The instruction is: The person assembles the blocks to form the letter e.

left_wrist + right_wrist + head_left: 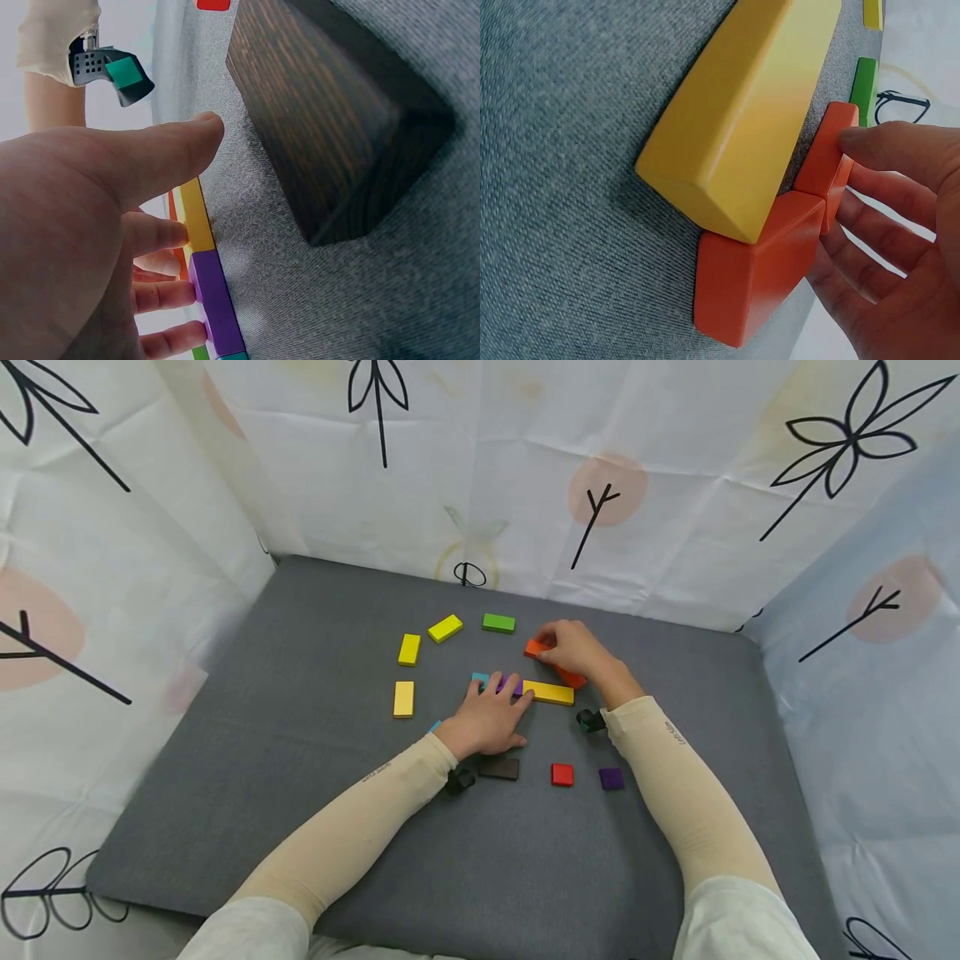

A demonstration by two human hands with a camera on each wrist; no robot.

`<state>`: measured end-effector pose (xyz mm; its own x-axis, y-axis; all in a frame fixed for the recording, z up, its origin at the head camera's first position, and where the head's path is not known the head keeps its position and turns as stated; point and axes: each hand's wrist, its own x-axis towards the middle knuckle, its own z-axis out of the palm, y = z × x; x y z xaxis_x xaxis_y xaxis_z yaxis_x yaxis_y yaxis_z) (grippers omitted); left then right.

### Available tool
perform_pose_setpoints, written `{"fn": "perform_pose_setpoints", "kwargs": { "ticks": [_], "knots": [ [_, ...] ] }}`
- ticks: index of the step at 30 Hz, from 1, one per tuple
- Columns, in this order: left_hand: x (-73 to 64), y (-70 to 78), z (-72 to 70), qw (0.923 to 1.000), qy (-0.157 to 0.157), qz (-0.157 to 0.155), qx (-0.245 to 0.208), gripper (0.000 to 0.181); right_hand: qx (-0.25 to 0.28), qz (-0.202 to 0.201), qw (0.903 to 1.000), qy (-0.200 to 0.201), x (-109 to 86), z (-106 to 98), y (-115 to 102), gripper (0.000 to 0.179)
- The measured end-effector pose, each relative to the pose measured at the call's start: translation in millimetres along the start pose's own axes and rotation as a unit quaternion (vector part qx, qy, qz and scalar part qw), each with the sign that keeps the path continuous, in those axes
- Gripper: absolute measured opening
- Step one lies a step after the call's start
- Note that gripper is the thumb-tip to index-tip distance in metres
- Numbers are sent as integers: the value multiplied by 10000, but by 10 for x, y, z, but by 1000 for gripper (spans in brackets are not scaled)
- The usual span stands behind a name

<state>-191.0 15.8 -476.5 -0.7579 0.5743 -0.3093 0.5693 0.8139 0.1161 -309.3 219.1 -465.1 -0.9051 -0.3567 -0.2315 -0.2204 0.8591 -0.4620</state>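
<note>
My left hand (489,725) lies low over the table with its fingers extended. Its fingertips touch a row made of a teal block (479,677), a purple block (217,304) and a long yellow-orange block (551,694). Under that hand's thumb side, a dark brown wood-grained block (322,120) lies on the cloth. My right hand (576,653) pinches an orange block (827,150) between thumb and fingers. End to end with it sits another orange block (757,274), which meets the right end of the yellow-orange one.
A green block (498,623) lies at the back. Yellow blocks (446,627) and a paler yellow block (403,700) curve along the left. Nearer the front are a red block (562,775) and a dark purple block (611,778). Patterned curtains (525,510) border the grey table (300,827).
</note>
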Motion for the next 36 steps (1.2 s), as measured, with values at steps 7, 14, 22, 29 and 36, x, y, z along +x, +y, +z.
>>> {"fn": "perform_pose_setpoints", "kwargs": {
  "ticks": [7,14,22,29,36],
  "knots": [
    [5,17,-23,9999,0,130,-83,83,194,-115,9991,365,-212,-75,7,37],
    [55,-38,-126,9998,-66,178,-92,75,234,-487,9951,824,-587,-160,-46,37],
    [222,-208,-236,9966,138,356,-728,65,74,-584,9952,779,-905,-25,-127,39],
    [376,-511,-463,9800,1033,599,-1592,48,-249,-841,9937,693,-1021,170,-252,43],
    [560,-866,-620,9693,1480,378,-1929,41,-408,-1028,9920,611,-1075,388,-305,45]
  ]
}}
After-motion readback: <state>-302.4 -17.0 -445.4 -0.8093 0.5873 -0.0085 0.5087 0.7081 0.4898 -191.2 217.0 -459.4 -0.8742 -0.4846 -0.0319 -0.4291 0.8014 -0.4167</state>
